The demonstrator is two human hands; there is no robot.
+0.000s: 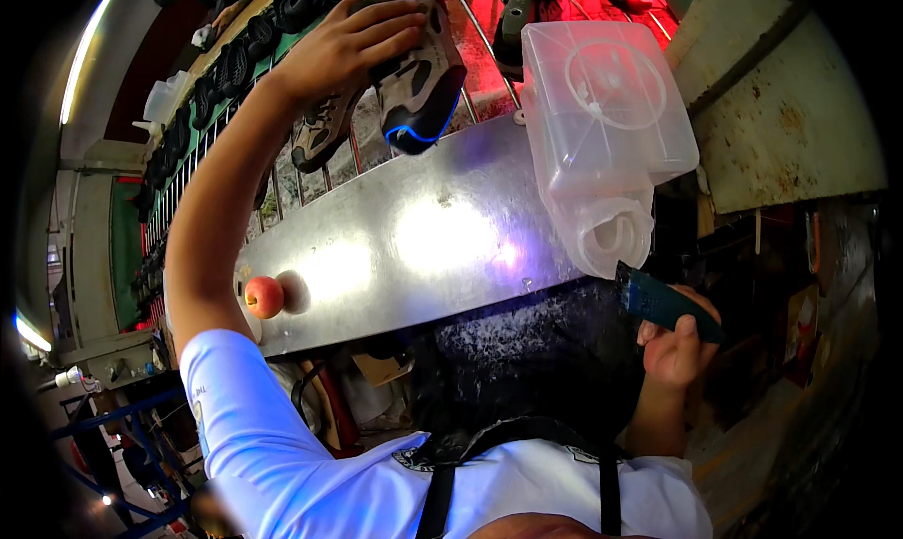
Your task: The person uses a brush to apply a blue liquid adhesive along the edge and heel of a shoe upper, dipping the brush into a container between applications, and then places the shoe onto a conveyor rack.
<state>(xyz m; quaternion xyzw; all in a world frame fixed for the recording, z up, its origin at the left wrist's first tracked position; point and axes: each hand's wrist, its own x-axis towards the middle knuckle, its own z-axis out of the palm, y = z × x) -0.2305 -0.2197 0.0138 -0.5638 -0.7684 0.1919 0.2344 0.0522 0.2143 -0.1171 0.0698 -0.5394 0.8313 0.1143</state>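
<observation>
1. You've got your left hand (pixel 381 36) laid over the tan-and-black shoe (pixel 419 83), fingers stretched across its upper part. The thumb side is hidden, so there's no way to be sure whether you're really gripping it or just resting on it.

2. That shoe is tilted on the rack side, its lower end with the bright blue line reaching down to about the far edge of the metal worktop (pixel 376 266). A similar shoe (pixel 320 134) sits just beside it, to the left.

3. Your right hand (pixel 679 341) has its fingers wrapped around a teal brush (pixel 658 299). The dark tip points at the mouth of the cloudy plastic container (pixel 607 111); can't say if they touch.

4. My read: you're at the picking-up or placing stage for the shoe, with the brush kept ready. Nothing is being brushed yet.

5. If it's a pick-up, the next move calls for a solid left grip and a clear lift past the neighbour. Keep the brush tip off the container, and watch the apple (pixel 264 296) near the worktop's left end, close to your forearm.
</observation>
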